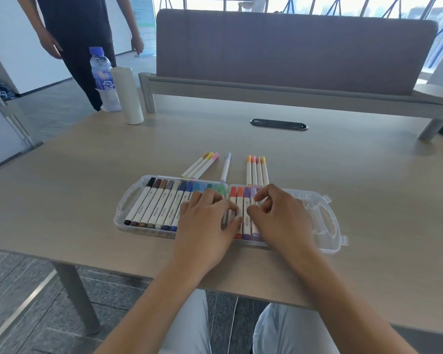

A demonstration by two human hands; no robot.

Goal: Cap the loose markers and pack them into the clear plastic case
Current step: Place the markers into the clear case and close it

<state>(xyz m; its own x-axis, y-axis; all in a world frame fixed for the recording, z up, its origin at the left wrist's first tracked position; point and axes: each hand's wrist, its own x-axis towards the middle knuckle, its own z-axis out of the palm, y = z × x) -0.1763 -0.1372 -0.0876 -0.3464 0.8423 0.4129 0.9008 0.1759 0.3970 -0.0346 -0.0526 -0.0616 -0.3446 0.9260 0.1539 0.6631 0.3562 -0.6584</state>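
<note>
The clear plastic case [327,221] lies opened flat on the table. Its left half [124,203] holds a full row of capped markers [159,205], from black through blues to green. The right half holds two orange markers [237,194], a purple one [246,218] and a lilac marker [253,194]. My left hand [205,221] rests flat over the middle of the case, fingers apart on the markers. My right hand [279,215] is curled over the right half, thumb and fingers pinched on the lilac marker. Loose capped markers lie behind the case: three [201,164], one pale blue [226,167], several more [257,171].
A water bottle [101,72] and a white cylinder [128,95] stand at the table's far left corner. A black cable slot [278,123] sits in the tabletop behind the markers. A padded divider [292,49] closes the far side. Another person [74,34] stands beyond the left corner.
</note>
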